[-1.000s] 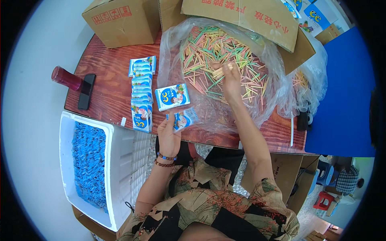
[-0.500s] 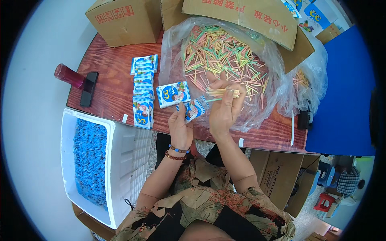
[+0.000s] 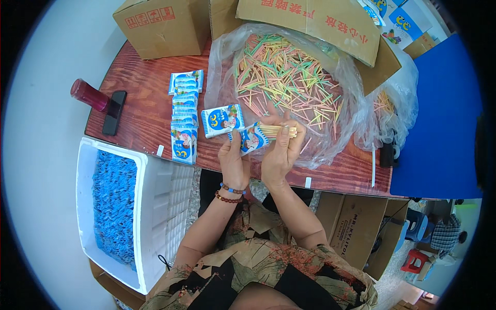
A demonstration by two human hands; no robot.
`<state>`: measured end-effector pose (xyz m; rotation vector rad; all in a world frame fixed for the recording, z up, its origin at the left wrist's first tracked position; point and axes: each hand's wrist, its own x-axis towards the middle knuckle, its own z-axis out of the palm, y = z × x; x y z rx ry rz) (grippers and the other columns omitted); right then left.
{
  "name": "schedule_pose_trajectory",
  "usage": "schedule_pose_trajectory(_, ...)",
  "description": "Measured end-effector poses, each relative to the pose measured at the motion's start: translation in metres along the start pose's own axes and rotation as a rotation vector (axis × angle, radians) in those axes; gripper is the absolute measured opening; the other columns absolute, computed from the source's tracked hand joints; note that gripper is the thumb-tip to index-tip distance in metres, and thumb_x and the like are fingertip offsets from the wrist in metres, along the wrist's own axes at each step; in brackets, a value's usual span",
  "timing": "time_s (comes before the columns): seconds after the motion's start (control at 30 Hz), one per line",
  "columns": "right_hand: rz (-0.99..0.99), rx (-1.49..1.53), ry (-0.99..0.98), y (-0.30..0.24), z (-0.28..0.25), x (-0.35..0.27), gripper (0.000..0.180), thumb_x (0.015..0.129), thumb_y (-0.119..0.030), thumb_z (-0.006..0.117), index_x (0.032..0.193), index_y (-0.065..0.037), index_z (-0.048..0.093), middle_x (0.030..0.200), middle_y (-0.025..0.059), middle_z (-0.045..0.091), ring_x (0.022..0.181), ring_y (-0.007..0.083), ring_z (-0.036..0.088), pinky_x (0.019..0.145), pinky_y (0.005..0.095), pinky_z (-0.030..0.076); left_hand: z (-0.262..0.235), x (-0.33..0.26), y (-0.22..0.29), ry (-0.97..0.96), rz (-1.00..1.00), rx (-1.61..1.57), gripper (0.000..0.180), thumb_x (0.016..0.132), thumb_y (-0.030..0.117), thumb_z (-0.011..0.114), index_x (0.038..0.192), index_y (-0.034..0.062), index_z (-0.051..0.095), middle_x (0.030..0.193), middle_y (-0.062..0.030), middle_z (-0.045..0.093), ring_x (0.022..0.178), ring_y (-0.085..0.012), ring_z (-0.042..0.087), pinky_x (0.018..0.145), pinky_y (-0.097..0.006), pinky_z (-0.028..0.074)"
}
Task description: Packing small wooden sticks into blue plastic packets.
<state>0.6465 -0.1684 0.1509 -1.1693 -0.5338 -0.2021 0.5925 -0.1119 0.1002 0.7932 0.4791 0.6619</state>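
Observation:
Between its thumb and fingers my left hand (image 3: 235, 163) holds a small blue-and-white packet (image 3: 253, 139) by its left side. My right hand (image 3: 279, 155) grips a bundle of thin pale-yellow sticks (image 3: 281, 131), whose left ends meet the packet's right edge; I cannot tell how far inside they reach. Just left of my hands lies another packet (image 3: 222, 121), flat on the table. An overlapping column of such packets (image 3: 184, 139) runs further left. Behind my right hand spreads a clear plastic bag (image 3: 219, 67) heaped with loose pink, green and yellow sticks (image 3: 289, 72).
A white foam box (image 3: 147, 206) of blue packets stands at the left. On the red-brown table (image 3: 139, 77) are a phone (image 3: 114, 113) and a dark red bottle (image 3: 89, 95). Cardboard boxes (image 3: 163, 31) line the back; a blue panel (image 3: 434, 124) is at the right.
My right hand has moved slightly left and down, bringing the sticks against the packet's right edge. My left hand stays nearly in place with the packet.

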Motion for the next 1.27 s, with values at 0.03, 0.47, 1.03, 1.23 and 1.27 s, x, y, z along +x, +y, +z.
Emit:
schedule_pose_trajectory(0.03,-0.002,-0.002,0.0,-0.002,-0.001,0.0,0.011,0.101,-0.016,0.036,0.103,-0.006,0.037,0.093,0.0134,0.061,0.117,0.0341,0.052,0.116,0.0502,0.008,0.0,0.0,-0.003,-0.002,0.0,-0.002,0.022,0.097,0.022,0.055,0.097,0.0015,0.063,0.097,-0.0047,0.067,0.085,-0.0098,0.063,0.076,-0.026,0.051)
schedule_pose_trajectory(0.47,0.149,-0.009,0.083,-0.001,-0.005,-0.009,0.014,0.102,-0.016,0.034,0.106,-0.004,0.039,0.114,0.0202,0.059,0.126,0.0318,0.045,0.114,0.045,0.015,0.004,0.0,-0.013,0.049,-0.012,-0.155,0.021,0.097,0.021,0.053,0.098,0.0018,0.063,0.096,-0.0039,0.067,0.086,-0.0104,0.063,0.076,-0.027,0.051)
schedule_pose_trajectory(1.03,0.411,-0.415,-0.462,0.005,-0.039,0.039,0.024,0.092,-0.015,0.059,0.109,0.001,0.064,0.104,0.0084,0.063,0.098,0.0163,0.058,0.085,0.0289,0.045,0.018,0.034,-0.011,-0.21,-0.269,-0.627,0.027,0.098,0.023,0.051,0.12,0.0083,0.053,0.117,-0.0047,0.06,0.106,-0.0165,0.057,0.093,-0.035,0.045)
schedule_pose_trajectory(1.23,0.206,-0.458,-0.509,-0.002,-0.035,0.051,0.014,0.088,-0.008,0.062,0.096,0.0,0.07,0.091,0.0075,0.064,0.083,0.0159,0.058,0.076,0.0256,0.045,-0.005,0.027,-0.006,-0.207,-0.098,-0.401,0.037,0.098,0.025,0.049,0.13,0.0076,0.046,0.121,-0.0042,0.058,0.104,-0.017,0.056,0.091,-0.037,0.044)
schedule_pose_trajectory(1.27,0.286,-0.48,-0.546,0.0,-0.036,0.054,0.017,0.087,-0.009,0.064,0.1,-0.002,0.07,0.097,0.0092,0.065,0.09,0.0196,0.059,0.08,0.028,0.045,-0.008,0.023,-0.001,-0.156,-0.049,-0.273,0.043,0.098,0.025,0.05,0.136,0.0068,0.042,0.134,-0.0067,0.048,0.114,-0.02,0.05,0.094,-0.037,0.042)
